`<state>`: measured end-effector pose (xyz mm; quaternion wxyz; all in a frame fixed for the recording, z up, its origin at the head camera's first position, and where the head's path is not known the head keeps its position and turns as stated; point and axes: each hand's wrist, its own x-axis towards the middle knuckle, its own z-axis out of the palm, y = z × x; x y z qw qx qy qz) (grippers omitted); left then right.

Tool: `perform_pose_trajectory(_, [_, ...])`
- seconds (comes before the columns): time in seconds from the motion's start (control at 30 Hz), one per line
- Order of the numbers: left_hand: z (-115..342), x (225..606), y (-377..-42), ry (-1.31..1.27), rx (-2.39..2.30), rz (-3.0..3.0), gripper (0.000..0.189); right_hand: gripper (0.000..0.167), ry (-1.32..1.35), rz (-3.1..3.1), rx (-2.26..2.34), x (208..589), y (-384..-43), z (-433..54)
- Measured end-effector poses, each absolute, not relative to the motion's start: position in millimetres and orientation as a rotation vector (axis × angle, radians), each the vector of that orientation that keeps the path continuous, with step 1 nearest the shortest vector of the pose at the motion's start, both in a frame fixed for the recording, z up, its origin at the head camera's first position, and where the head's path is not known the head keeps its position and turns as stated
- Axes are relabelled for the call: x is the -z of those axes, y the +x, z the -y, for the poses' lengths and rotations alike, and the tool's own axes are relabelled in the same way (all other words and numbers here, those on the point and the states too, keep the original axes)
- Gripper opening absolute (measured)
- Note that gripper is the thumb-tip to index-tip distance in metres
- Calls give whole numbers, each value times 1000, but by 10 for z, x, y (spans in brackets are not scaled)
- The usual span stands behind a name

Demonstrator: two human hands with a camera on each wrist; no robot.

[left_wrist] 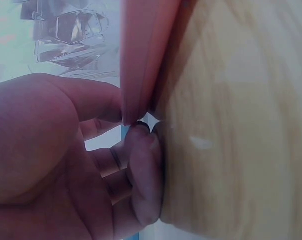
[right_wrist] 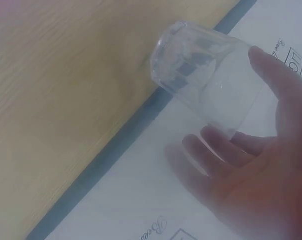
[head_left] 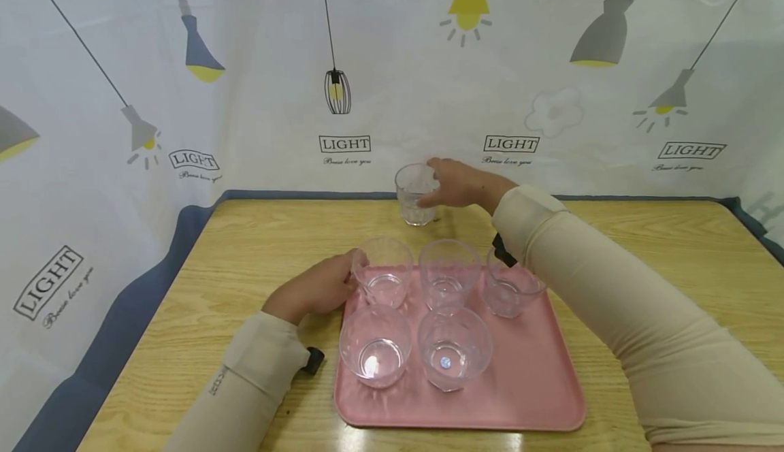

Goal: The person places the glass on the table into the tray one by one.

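At the far side of the table, my right hand (head_left: pixel 459 184) holds a clear drinking glass (head_left: pixel 409 197) near its rim. In the right wrist view, the thumb is on one side of this glass (right_wrist: pixel 206 75) and the fingers are on the other. Whether its base touches the table, I cannot tell. My left hand (head_left: pixel 324 282) grips the far left edge of a pink tray (head_left: pixel 527 377). The left wrist view shows the thumb against the tray's rim (left_wrist: pixel 143 60) and curled fingers below it. Several clear glasses stand upright on the tray, including a front-left glass (head_left: pixel 375 343).
The tray lies on a wooden table (head_left: pixel 245 248). A back-right glass (head_left: pixel 508 295) on it is partly hidden by my right sleeve (head_left: pixel 588 275). Behind the table's far edge hangs a white printed cloth (head_left: pixel 404 50), close to the held glass.
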<state>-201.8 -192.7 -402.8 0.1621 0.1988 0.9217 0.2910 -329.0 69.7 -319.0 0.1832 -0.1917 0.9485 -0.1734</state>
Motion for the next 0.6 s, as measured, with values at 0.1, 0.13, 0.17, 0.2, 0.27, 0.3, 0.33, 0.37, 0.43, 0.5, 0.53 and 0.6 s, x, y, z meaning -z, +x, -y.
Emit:
perform_pose_trajectory(0.1, [1923, 4028, -2016, 564, -831, -2626, 14, 93, -534, -2664, 533, 3198, -3282, -701])
perform_pose_trajectory(0.13, [1922, 4028, -2015, 562, -832, -2625, 14, 93, -531, -2655, 553, 3201, -3277, -704])
perform_pose_trajectory(0.17, [1920, 4028, -2014, 561, -831, -2625, 14, 93, -531, -2647, 570, 3203, -3273, -708])
perform_pose_trajectory(0.2, [1918, 4029, -2015, 560, -829, -2624, 14, 93, -534, -2638, 583, 3206, -3268, -713])
perform_pose_trajectory(0.27, [1914, 4030, -2016, 555, -829, -2622, 13, 93, -538, -2627, 598, 3208, -3259, -724])
perform_pose_trajectory(0.3, [1911, 4032, -2018, 556, -826, -2622, 13, 93, -538, -2625, 602, 3210, -3256, -729])
perform_pose_trajectory(0.33, [1911, 4032, -2020, 556, -825, -2623, 12, 93, -539, -2625, 603, 3211, -3253, -734])
perform_pose_trajectory(0.37, [1909, 4031, -2021, 556, -824, -2624, 12, 92, -542, -2625, 606, 3214, -3252, -739])
perform_pose_trajectory(0.43, [1911, 4026, -2021, 556, -825, -2623, 12, 92, -547, -2622, 615, 3218, -3250, -743])
perform_pose_trajectory(0.5, [1911, 4019, -2017, 558, -828, -2622, 11, 92, -548, -2614, 634, 3223, -3247, -743])
perform_pose_trajectory(0.53, [1913, 4015, -2015, 557, -832, -2621, 11, 92, -551, -2609, 643, 3224, -3244, -741])
perform_pose_trajectory(0.6, [1921, 4012, -2008, 551, -843, -2615, 11, 92, -559, -2600, 662, 3221, -3226, -734])
